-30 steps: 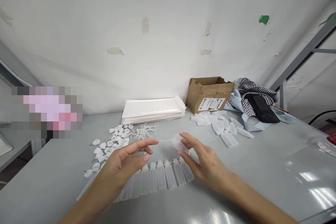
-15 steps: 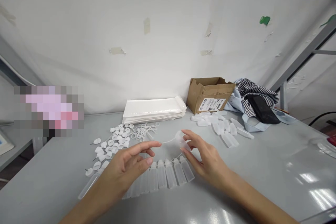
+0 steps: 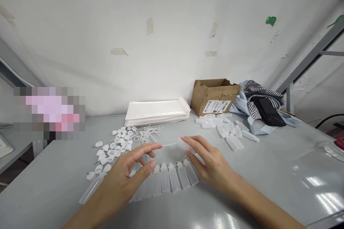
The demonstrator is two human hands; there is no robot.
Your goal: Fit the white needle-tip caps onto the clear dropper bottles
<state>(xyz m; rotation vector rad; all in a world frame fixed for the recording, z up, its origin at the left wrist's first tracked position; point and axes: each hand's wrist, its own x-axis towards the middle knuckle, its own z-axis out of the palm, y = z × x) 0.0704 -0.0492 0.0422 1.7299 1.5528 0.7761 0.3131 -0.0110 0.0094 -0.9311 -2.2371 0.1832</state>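
Note:
A translucent plastic bottle [image 3: 180, 144] is pinched between the thumb and fingers of my right hand [image 3: 204, 155], which partly hide it. From its top a thin white cord [image 3: 170, 144] runs left to the index fingertip of my left hand [image 3: 137, 162]. That hand has its thumb and index finger spread apart, with the cord touching the index finger. Below both hands lies a row of similar bottles [image 3: 174, 180], side by side and attached along the cord. My left hand covers part of the row's left end. Another bottle [image 3: 90, 190] lies beside my left forearm.
Loose white caps [image 3: 117, 146] and a heap of white cord loops [image 3: 146, 134] lie left of centre. Behind are stacked white padded envelopes [image 3: 157, 112] and a cardboard box [image 3: 215, 96]. More bottles [image 3: 232, 132] lie at right, near cloth [image 3: 249, 114] and a black phone [image 3: 268, 111].
The fingers of my right hand have shifted over the bottle, the index finger now reaching across its top. My left hand has moved very slightly left.

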